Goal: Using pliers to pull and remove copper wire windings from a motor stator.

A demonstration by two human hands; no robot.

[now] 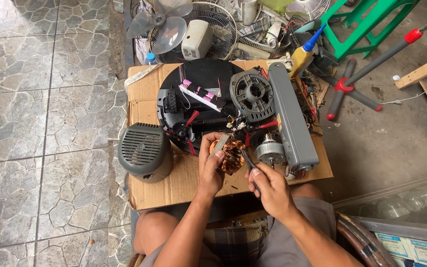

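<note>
Hands: left hand [211,165] grips copper-wound motor stator [229,156]; right hand [271,188] pinches dark slim tool [247,162] against it.
Edges: stator hangs above brown cardboard bench [174,185] front edge.
Surface: grey ribbed motor cover [143,150] left of stator; stone-tile floor [35,123] beyond.

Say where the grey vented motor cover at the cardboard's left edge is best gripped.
Probably across its rounded flanks, from above: the grey vented motor cover lies grille-up, with open cardboard and floor around it, apart from the left hand holding the copper-wound stator.

**One head camera, looking steeply down**

A single view, worn on the person's head, pointing almost straight down over the knees onto the cardboard sheet [184,185]. It sits close, at arm's reach, with stone floor left and clutter along the top edge.
</note>
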